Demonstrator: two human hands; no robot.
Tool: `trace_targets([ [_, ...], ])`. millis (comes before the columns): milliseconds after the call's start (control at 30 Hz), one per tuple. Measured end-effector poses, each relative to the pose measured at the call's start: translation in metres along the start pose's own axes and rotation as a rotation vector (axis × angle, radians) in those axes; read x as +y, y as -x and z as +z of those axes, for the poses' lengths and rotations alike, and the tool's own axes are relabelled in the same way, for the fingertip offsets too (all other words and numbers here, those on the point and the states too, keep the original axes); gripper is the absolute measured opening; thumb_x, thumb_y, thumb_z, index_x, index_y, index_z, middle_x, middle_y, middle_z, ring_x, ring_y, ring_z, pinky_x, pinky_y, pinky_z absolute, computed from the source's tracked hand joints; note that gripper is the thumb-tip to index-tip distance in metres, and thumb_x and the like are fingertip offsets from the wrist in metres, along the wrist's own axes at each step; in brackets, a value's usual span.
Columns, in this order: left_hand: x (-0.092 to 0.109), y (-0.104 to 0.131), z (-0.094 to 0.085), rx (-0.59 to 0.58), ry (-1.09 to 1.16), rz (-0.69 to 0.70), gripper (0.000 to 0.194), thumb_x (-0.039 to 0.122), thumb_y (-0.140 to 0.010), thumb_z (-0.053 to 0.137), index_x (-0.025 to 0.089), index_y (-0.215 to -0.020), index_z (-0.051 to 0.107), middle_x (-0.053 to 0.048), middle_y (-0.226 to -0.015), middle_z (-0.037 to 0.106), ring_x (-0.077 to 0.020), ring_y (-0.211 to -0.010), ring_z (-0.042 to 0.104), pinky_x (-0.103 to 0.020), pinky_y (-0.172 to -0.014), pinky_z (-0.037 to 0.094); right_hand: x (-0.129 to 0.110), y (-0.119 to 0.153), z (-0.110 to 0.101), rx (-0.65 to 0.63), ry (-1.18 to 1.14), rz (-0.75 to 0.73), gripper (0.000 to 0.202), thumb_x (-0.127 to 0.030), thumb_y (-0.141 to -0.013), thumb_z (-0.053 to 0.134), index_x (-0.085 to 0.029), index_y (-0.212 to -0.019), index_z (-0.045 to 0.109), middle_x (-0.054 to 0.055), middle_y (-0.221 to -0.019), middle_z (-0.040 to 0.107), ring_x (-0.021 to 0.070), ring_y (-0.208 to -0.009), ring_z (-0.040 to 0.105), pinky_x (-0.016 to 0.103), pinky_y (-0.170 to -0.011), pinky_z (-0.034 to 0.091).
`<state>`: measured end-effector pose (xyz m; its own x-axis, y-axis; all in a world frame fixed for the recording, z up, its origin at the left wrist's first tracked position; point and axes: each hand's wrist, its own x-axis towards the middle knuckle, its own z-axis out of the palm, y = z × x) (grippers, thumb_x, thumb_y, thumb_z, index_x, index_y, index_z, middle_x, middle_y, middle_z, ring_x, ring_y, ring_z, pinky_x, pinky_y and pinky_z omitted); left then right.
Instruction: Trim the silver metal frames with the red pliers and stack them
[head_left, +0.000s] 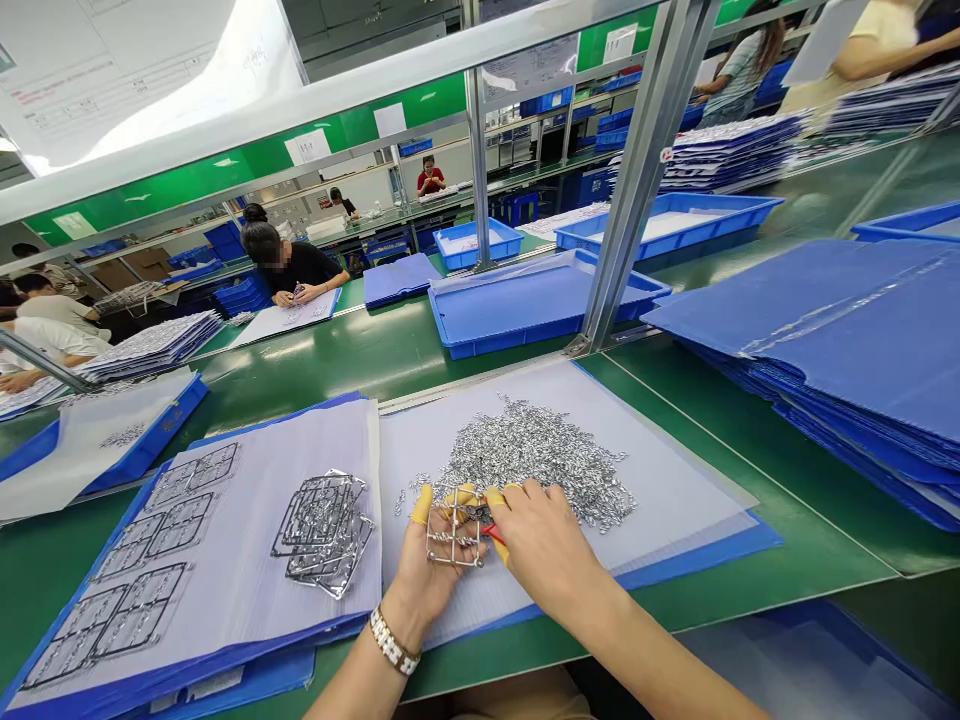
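Observation:
Palm up, my left hand (431, 565) holds a small silver frame (454, 537) with crossbars and tiny parts on it; yellow covers wrap some fingertips. My right hand (544, 545), also with yellow finger covers, grips a red-handled tool (493, 532) at the frame's right side. The tool's tip is hard to make out. Just beyond both hands lies a heap of small silver pieces (536, 455) on a white sheet (675, 490). To the left, a pile of silver frames (326, 530) rests on another sheet (255, 600), with several dark frames (139, 610) laid out along its left side.
A metal post (637, 180) rises behind the white sheet. Stacked blue sheets (840, 350) stand at the right. Blue trays (525, 335) line the bench beyond, and another tray (169, 425) is at the left. A person (300, 265) works across the bench.

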<state>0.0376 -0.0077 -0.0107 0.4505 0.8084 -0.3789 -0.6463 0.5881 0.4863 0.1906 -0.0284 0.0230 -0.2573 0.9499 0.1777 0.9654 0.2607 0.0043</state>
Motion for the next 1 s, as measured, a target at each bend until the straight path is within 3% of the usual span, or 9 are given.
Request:
trace_targets([
  [233, 0.006, 0.001, -0.001, -0.001, -0.006, 0.023, 0.049, 0.051, -0.089, 0.046, 0.008, -0.101, 0.067, -0.012, -0.097, 0.069, -0.0187, -0.072, 0.062, -0.035, -0.069, 0.05, -0.003, -0.001, -0.003, 0.06, 0.022, -0.013, 0.014, -0.014, -0.08, 0.06, -0.019, -0.094, 0.062, 0.006, -0.082, 0.064, 0.0224, -0.079, 0.056, 0.036, -0.067, 0.029],
  [367, 0.011, 0.0, 0.0, -0.006, 0.032, 0.03, 0.049, 0.051, -0.088, 0.045, 0.009, -0.103, 0.066, -0.014, -0.109, 0.067, -0.0217, -0.079, 0.064, -0.036, -0.071, 0.049, -0.002, 0.007, -0.004, 0.108, -0.041, -0.007, 0.03, -0.024, -0.075, 0.068, -0.018, -0.104, 0.06, 0.005, -0.088, 0.065, 0.0235, -0.083, 0.053, 0.037, -0.069, 0.029],
  [567, 0.009, -0.005, 0.0, -0.049, 0.038, 0.024, 0.051, 0.053, -0.088, 0.044, 0.011, -0.108, 0.064, -0.014, -0.118, 0.062, -0.0216, -0.082, 0.063, -0.035, -0.071, 0.048, -0.007, 0.015, -0.001, 0.069, -0.099, -0.036, 0.026, -0.022, -0.075, 0.067, -0.02, -0.1, 0.06, 0.005, -0.087, 0.065, 0.0222, -0.083, 0.052, 0.036, -0.071, 0.028],
  [833, 0.005, -0.007, -0.001, -0.022, 0.006, 0.035, 0.051, 0.054, -0.087, 0.045, 0.01, -0.107, 0.064, -0.012, -0.107, 0.065, -0.0163, -0.072, 0.059, -0.029, -0.062, 0.046, -0.013, 0.013, 0.002, 0.024, -0.006, -0.058, 0.02, -0.016, -0.078, 0.061, -0.02, -0.098, 0.061, 0.006, -0.082, 0.064, 0.0232, -0.08, 0.054, 0.037, -0.067, 0.029],
  [1000, 0.008, -0.005, 0.0, 0.022, -0.038, 0.06, 0.052, 0.056, -0.086, 0.046, 0.011, -0.105, 0.065, -0.013, -0.117, 0.062, -0.0193, -0.079, 0.062, -0.029, -0.061, 0.046, -0.007, 0.016, 0.005, 0.047, -0.073, -0.058, 0.02, -0.013, -0.076, 0.061, -0.02, -0.095, 0.063, 0.005, -0.081, 0.064, 0.0231, -0.079, 0.057, 0.037, -0.068, 0.035],
])
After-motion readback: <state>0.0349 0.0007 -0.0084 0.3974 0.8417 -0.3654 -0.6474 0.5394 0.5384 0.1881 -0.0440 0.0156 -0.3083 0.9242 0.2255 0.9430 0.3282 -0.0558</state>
